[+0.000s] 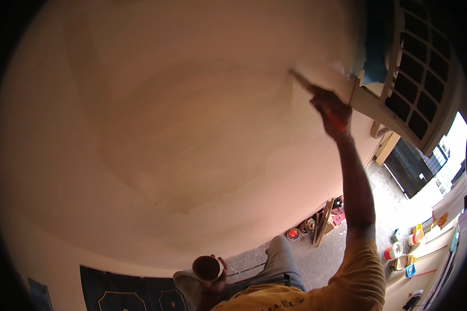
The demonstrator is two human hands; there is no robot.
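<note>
The right hand [331, 110] was up at the end of an outstretched arm, its fingers closed around a slim brown tool [301, 80], perhaps a brush or a scraper; motion blur hid which. The tool's tip pointed up and leftward over the pinkish wall [202, 135], toward the side where the window grille [416, 70] stood; whether it touched the surface could not be told. Low in front of the body, the left hand [216, 284] gripped a round container [207, 268] with a pale rim, its mouth turned upward and its inside brown. What it held, if anything, could not be made out.

Darker, uneven patches spread over the wall, so the step in hand looked like working a coating over it. The next move seemed to call for an even stroke with the tip flat to the wall, care near the grille, and the container held level; a reload would mean bringing the tool down to it.

Along the wall-side edge of the grey floor [316, 265] lay wooden pieces [324, 224] and a red-topped can [293, 234]; tubs [393, 252] stood toward its right edge.
</note>
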